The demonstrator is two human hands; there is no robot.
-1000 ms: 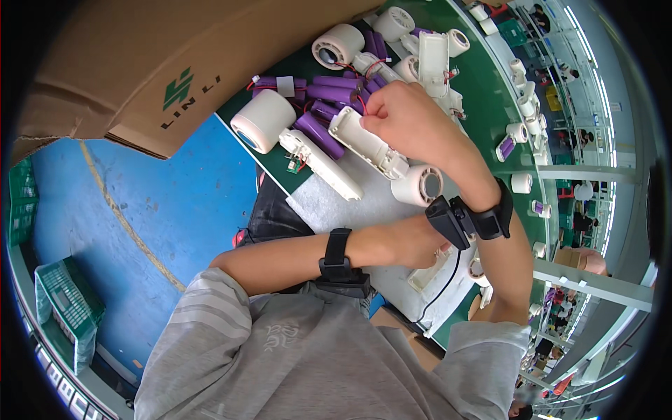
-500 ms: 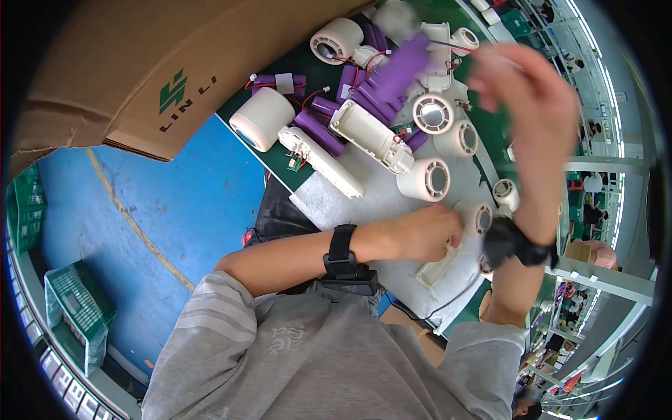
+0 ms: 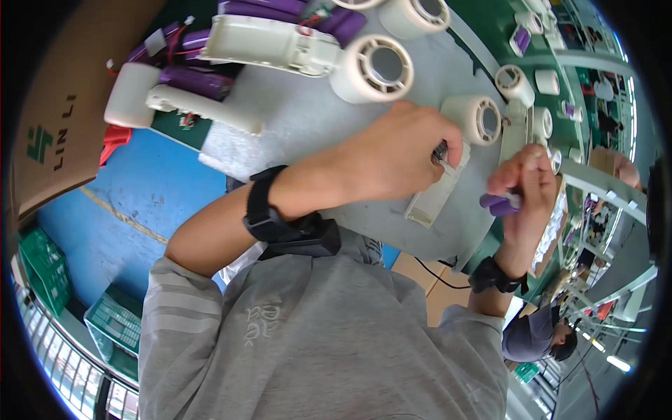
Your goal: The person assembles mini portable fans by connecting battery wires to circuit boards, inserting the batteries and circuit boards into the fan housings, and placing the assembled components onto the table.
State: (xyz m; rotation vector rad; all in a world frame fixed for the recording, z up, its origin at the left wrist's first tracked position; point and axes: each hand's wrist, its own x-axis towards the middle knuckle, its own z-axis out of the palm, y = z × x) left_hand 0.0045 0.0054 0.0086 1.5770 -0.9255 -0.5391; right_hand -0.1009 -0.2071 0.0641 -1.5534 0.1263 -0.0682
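My left hand (image 3: 402,150) is closed at the upper end of an open white handle housing (image 3: 428,203) lying on the grey mat. A small dark piece (image 3: 439,152) shows by its curled fingers; its kind is unclear. Just above sits a round white fan-like head (image 3: 472,119); whether it joins that housing is hidden. To the right, my right hand (image 3: 528,185) is closed around a purple battery pack (image 3: 500,204), held off the mat and partly covered by the fingers.
More white heads (image 3: 374,68), an open housing (image 3: 269,45) and purple battery packs (image 3: 196,82) crowd the bench's far left. A large cardboard box (image 3: 52,98) stands at the left. Green crates (image 3: 115,318) sit on the blue floor. Another person (image 3: 535,336) is at lower right.
My right hand has come down and nearer from its raised place over the bench, bringing a purple battery pack beside the housing. The view has shifted closer to the mat; my left hand stays at the housing.
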